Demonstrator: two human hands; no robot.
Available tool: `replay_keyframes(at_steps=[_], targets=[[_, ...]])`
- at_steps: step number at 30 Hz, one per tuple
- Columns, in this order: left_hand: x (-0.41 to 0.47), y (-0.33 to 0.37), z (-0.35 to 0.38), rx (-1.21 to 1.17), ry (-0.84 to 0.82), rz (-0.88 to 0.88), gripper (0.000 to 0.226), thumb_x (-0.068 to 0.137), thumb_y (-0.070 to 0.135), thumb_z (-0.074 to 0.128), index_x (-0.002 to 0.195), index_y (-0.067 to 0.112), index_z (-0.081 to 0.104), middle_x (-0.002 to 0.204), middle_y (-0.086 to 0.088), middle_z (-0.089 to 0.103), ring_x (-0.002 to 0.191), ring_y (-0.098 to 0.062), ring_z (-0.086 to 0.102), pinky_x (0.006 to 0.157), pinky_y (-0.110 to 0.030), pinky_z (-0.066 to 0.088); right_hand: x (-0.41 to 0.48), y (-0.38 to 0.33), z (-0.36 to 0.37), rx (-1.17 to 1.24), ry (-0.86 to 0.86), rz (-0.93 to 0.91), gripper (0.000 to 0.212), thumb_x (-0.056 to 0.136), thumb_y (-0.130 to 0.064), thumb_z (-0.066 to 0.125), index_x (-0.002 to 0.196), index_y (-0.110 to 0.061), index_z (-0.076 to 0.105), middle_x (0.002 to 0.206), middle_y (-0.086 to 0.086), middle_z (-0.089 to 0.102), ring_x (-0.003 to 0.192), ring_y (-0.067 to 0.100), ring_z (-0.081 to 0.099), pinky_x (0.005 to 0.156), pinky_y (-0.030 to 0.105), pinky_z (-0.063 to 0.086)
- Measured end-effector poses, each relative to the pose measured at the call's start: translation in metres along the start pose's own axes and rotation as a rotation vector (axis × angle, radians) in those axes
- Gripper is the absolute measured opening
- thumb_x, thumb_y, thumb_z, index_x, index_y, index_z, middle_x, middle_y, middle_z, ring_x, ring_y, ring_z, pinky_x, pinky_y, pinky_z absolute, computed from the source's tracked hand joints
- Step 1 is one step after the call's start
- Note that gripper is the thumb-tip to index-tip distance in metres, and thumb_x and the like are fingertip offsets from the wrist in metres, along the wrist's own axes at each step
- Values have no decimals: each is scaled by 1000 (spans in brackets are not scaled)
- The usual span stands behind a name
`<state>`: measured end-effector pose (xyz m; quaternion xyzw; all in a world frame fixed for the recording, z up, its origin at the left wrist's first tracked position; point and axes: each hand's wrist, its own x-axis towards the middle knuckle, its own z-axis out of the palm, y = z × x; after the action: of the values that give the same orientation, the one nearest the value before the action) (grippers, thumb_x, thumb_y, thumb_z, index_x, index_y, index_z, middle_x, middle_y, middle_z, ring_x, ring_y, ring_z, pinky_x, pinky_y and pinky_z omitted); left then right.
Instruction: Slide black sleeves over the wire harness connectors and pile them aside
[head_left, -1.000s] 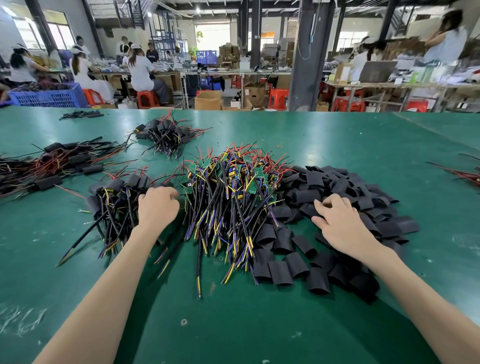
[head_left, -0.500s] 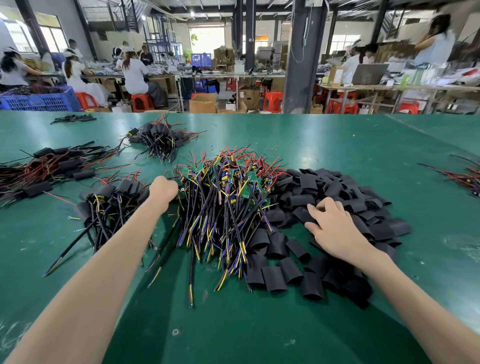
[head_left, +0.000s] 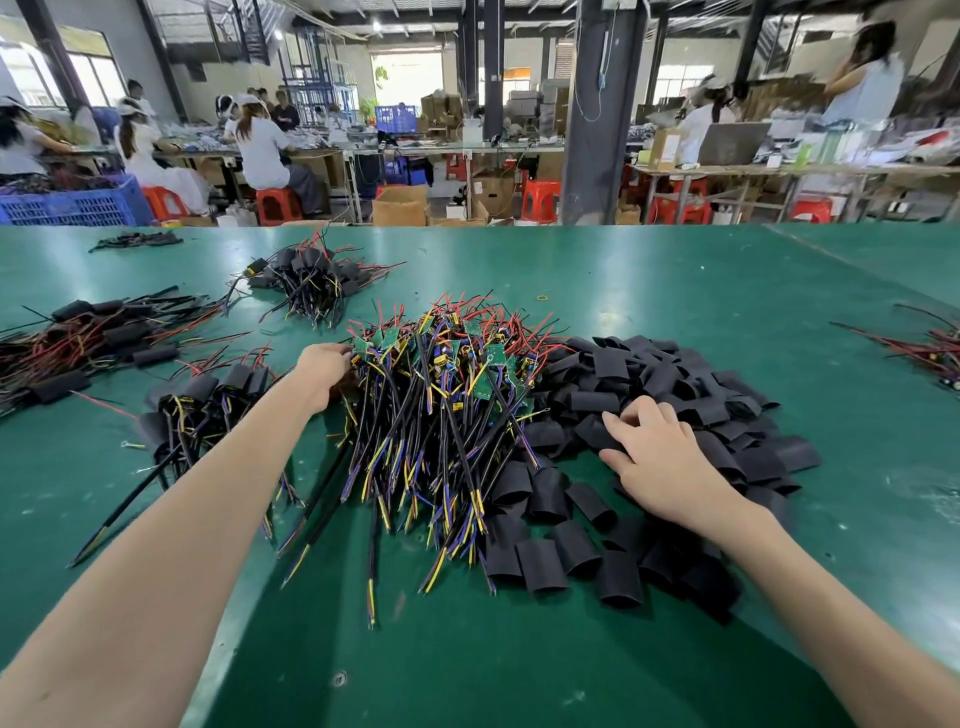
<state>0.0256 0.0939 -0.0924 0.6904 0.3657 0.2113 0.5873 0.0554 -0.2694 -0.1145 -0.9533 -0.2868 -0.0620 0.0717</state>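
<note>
Harnesses already sleeved lie in three piles at the left of the green table (head_left: 675, 280): one at the far left edge (head_left: 78, 343), one farther back (head_left: 306, 275), and the nearest pile (head_left: 208, 400) just beside the left forearm.

The left hand (head_left: 324, 364) has left that nearest pile, where it rested a second ago, and now reaches the far left rim of the bare heap (head_left: 447, 405) in the middle, its fingers curled in among the green boards and red leads. Whether they have closed on one harness cannot be told; the fingertips are lost in the wires.

The heap itself sits between the finished piles and the loose sleeves (head_left: 675, 374), touching the sleeves along its right side.

The right hand (head_left: 660, 457) has stayed on the sleeves, palm down, fingers bent with their tips on the black tubes. It looks to be feeling for one, but a firm pinch cannot be made out.

A few stray wires (head_left: 930, 348) lie well apart at the right edge.

The shift suggests one harness has just been set aside and the next cycle is starting. With the heap this large, most of the job appears to remain.
</note>
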Motion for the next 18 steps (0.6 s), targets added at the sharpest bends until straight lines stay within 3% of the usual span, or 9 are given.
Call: replay_keyframes(at_steps=[2,4,7,12,15,18], targets=[[-3,1,0,-56,-18,-4,36,97,-5,42,131,-2,49,104,-13,69,84,-13,61,73,-18,43,0,-1,0,-4,-4,-4,48,96,-36,43,141,-18,36,125,4,35,118,25,32,100,37,30],[-3,1,0,-70,-36,-12,34,97,-7,40,130,-5,48,74,-5,60,55,-7,59,50,-12,45,-1,-1,0,-7,-8,-5,47,96,-36,43,139,-17,37,125,4,34,118,25,32,100,37,30],[-9,0,0,-46,-37,1,33,96,-8,41,128,-7,47,75,-2,47,52,-7,54,40,-10,41,-2,-1,0,-6,-11,-6,46,96,-36,43,138,-17,38,124,4,34,118,25,32,100,37,30],[-4,1,-2,-164,22,26,32,95,-2,49,126,-4,51,87,-9,59,69,-15,49,65,-21,47,-1,-1,0,5,-15,-7,45,96,-36,43,138,-17,39,124,4,34,118,25,31,100,37,29],[-11,9,2,-280,23,15,32,93,-3,52,125,-4,51,78,-3,58,59,-9,55,42,-15,45,-1,-1,1,-1,-16,-14,47,96,-36,43,139,-18,37,124,3,34,118,24,31,99,36,29],[-17,15,5,-328,-10,25,28,92,-7,51,119,-3,56,60,-1,65,43,-6,58,39,-13,45,0,-1,1,7,-19,-14,47,96,-36,43,140,-18,37,124,2,34,118,23,30,99,36,28]])
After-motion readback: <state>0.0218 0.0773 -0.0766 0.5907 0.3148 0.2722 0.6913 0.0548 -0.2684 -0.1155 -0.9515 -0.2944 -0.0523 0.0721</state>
